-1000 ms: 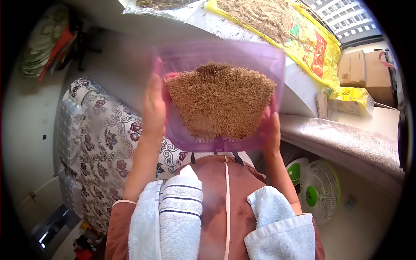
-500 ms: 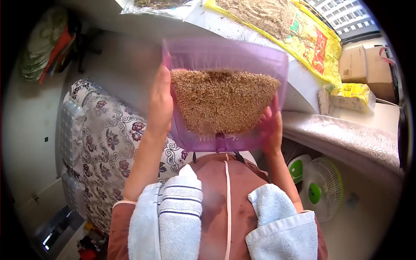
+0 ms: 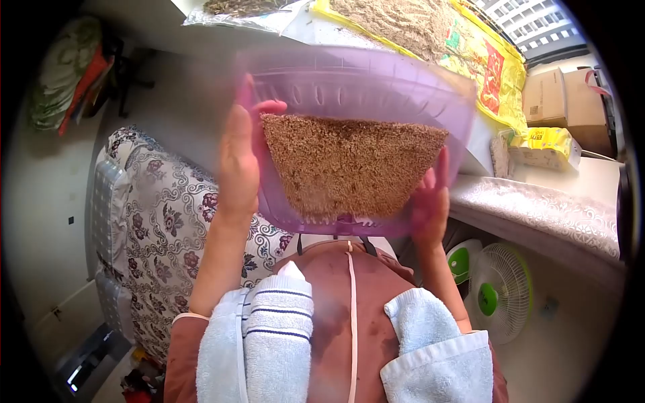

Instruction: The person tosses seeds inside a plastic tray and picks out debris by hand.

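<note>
A see-through purple plastic dustpan-shaped scoop (image 3: 363,80) is held up in front of my chest, its wide side away from me. Brown grain (image 3: 353,164) lies heaped over its lower part, the far edge of the heap nearly straight. My left hand (image 3: 240,154) grips the left wall, with fingertips showing pink through the plastic. On the opposite side, my right hand (image 3: 430,201) clasps the right wall, its fingers partly seen through it. Light blue towels (image 3: 279,329) hang over the front of my reddish-brown clothing.
A yellow bag (image 3: 494,74) with pale grain-like material on it lies on the white ledge at top right. Cardboard boxes (image 3: 561,101) and a yellow tissue pack (image 3: 547,149) stand beyond. A green-and-white fan (image 3: 500,295) is at lower right; a flowered cover (image 3: 168,235) spreads at left.
The scoop's far edge has risen toward the camera and looks wider. The grain has shifted slightly within it, and both hands have moved a little apart with it.
</note>
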Motion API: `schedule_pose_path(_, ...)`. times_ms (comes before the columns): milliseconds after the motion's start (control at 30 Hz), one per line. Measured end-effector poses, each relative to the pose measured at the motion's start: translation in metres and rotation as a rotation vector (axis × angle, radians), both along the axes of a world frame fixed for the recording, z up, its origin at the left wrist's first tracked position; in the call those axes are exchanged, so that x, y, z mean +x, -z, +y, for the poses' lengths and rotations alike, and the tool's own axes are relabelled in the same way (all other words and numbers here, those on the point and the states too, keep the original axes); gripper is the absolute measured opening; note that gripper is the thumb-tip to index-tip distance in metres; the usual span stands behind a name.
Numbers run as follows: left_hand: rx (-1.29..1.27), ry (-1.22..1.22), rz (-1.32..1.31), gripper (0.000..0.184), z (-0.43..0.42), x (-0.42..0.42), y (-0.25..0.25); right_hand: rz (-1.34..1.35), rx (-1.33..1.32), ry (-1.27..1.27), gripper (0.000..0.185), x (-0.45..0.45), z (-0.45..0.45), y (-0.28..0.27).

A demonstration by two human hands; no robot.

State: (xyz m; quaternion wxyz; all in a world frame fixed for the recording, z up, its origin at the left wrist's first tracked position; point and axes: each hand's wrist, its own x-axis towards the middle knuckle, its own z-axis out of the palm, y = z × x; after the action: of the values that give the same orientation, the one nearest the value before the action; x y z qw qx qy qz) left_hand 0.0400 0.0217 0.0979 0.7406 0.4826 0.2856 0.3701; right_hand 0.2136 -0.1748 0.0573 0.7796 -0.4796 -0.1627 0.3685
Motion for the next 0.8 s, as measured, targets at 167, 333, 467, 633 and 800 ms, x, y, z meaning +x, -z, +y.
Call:
schedule_pose_path(167,-0.15,-0.112,0.021,0.051,-0.024,-0.001,0.059,0.094,-0.193,-0.195,0.07,-0.002,-0.029,0.033)
schedule_pose_path(333,-0.224,-0.038,0.148,0.053,-0.01,-0.005,0.071,0.152,-0.197,-0.224,0.067,0.005,-0.023,0.037)
schedule_pose_path(467,-0.123,-0.05,0.034,0.053,-0.006,0.003,0.004,0.139,-0.044,-0.16,0.069,0.002,-0.008,-0.012)
schedule_pose_path(633,0.029,-0.106,0.095,0.051,-0.012,0.008,0.046,-0.02,-0.192,-0.139,0.071,0.013,-0.019,0.042)
schedule_pose_path(800,-0.219,-0.103,0.086,0.051,-0.026,0.005,0.074,0.089,-0.245,-0.208,0.067,0.006,-0.036,0.051)
